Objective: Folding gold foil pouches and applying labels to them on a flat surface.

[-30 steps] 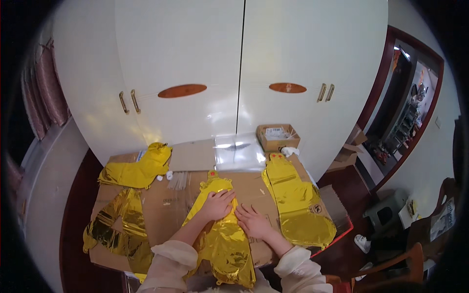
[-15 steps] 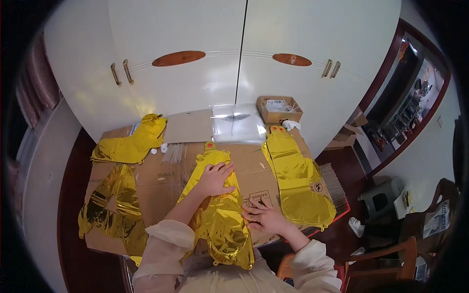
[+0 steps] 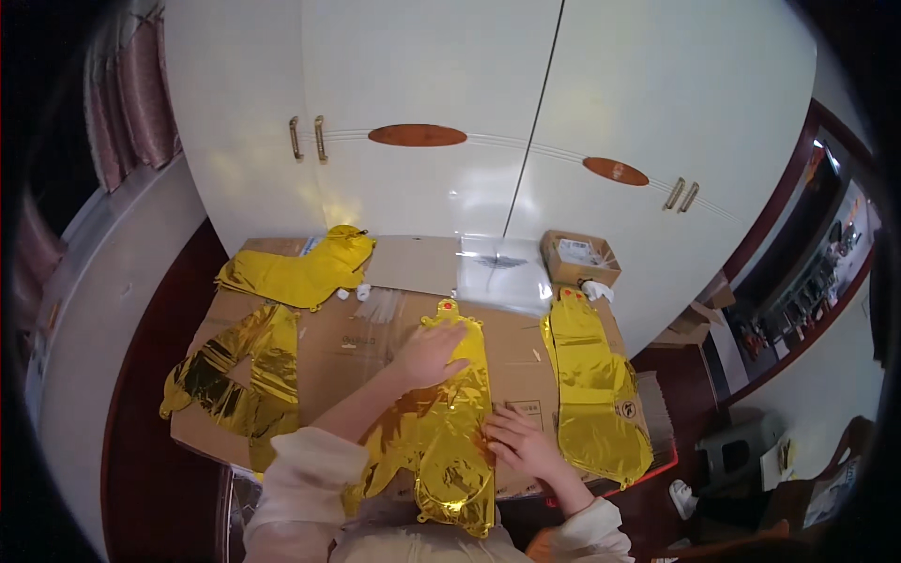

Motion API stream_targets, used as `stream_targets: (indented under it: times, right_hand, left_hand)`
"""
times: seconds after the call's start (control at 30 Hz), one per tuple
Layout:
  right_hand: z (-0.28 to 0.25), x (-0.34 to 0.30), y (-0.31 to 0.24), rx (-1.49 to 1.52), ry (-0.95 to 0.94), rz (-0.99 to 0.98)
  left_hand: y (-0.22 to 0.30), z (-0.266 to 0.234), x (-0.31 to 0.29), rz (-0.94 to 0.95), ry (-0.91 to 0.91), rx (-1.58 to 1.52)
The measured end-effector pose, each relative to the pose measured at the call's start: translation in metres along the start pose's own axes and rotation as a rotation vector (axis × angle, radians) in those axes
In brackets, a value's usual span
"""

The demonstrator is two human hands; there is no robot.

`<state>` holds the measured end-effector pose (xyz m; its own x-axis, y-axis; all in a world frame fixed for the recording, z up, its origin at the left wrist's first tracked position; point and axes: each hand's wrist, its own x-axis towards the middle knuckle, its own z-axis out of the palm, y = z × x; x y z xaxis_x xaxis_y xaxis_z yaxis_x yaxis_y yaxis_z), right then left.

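A flat, uninflated gold foil balloon (image 3: 455, 413) lies lengthwise before me, its lower end near the table's front edge. Across its upper part my left hand (image 3: 432, 357) rests flat, palm down with the fingers stretched out. My right hand (image 3: 526, 446) is spread at the balloon's right edge, fingertips touching the foil. To the right lies a stack of gold foil balloons (image 3: 593, 380) with a red mark at its top. Another gold balloon piece (image 3: 272, 361), angular in shape, lies on the left, and a gold foil stack (image 3: 296, 274) sits behind it.
Brown cardboard (image 3: 347, 375) covers the table. At the back are a clear plastic sheet (image 3: 502, 277), a small cardboard box (image 3: 582, 267) and a crumpled white scrap (image 3: 598, 291). Thin clear strips (image 3: 378, 305) lie near the back left stack. White cupboard doors (image 3: 422, 75) stand behind.
My left hand has slid up the balloon toward its top end. My right hand stays at the right edge. The whole view has shifted, with the table now lower and further right.
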<state>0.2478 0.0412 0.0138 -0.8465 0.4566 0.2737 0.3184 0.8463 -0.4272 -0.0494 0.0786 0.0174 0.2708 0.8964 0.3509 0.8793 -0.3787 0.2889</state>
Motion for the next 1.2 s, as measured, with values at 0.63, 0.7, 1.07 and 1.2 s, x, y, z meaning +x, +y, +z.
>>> stream_targets:
  times: [0.63, 0.7, 1.07, 1.2]
  right_hand:
    - [0.052, 0.084, -0.003, -0.099, -0.083, -0.185]
    - [0.054, 0.081, -0.002, -0.11, -0.084, -0.174]
    - [0.053, 0.075, -0.006, -0.177, -0.038, -0.134]
    - [0.023, 0.072, -0.018, -0.287, 0.1, -0.126]
  left_hand:
    - [0.063, -0.056, -0.247, -0.637, -0.009, 0.132]
    - [0.055, -0.056, -0.247, -0.746, -0.1, -0.042]
    - [0.123, -0.076, -0.181, -0.743, 0.173, -0.688]
    - [0.147, -0.05, -0.155, -0.564, -0.073, -0.388]
